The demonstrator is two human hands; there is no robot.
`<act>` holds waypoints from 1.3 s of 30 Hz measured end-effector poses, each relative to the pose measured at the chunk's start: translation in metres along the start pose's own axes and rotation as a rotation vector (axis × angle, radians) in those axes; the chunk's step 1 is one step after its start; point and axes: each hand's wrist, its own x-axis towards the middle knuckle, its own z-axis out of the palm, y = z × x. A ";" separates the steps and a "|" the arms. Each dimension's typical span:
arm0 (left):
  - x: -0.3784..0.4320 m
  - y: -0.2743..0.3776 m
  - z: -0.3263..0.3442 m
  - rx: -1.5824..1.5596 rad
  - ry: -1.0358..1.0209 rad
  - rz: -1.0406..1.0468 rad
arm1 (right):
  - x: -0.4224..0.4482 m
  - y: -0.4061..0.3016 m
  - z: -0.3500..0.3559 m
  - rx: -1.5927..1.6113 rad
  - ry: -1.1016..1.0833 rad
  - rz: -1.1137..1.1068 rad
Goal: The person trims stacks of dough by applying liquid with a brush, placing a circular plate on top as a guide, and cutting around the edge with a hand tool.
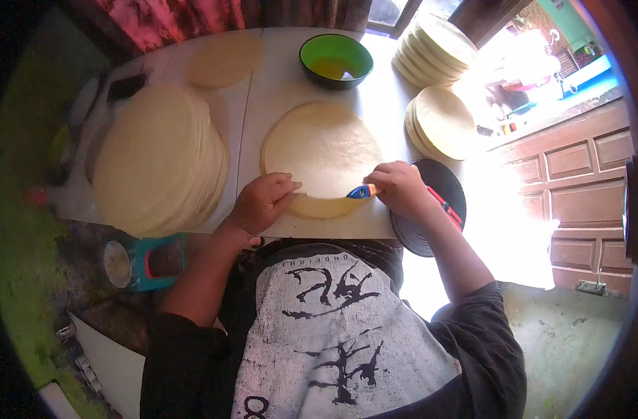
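In front of me on the table lies a small layered pile of thin round dough sheets. The near edge of its top sheet (pixel 324 149) sits back from the rim of the sheet below (pixel 327 208). My left hand (pixel 264 201) pinches that near edge at the left with thumb and fingers. My right hand (pixel 400 188) is closed around a brush (pixel 362 191) at the right edge of the sheet. The brush's blue handle end points left, and its bristles are hidden by the hand. Beyond the sheets stands a green bowl (pixel 336 58) with yellow liquid inside.
A tall stack of dough sheets (pixel 151 157) stands on the left, with a single round sheet (pixel 226 60) behind it. Two more stacks, a taller one (pixel 437 50) and a lower one (pixel 442 123), are at right. A dark round plate (pixel 423 230) with a red-handled tool (pixel 444 207) lies by my right forearm.
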 end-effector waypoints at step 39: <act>-0.071 0.052 -0.065 0.166 0.036 0.137 | 0.118 -0.098 0.071 -0.039 0.074 -0.003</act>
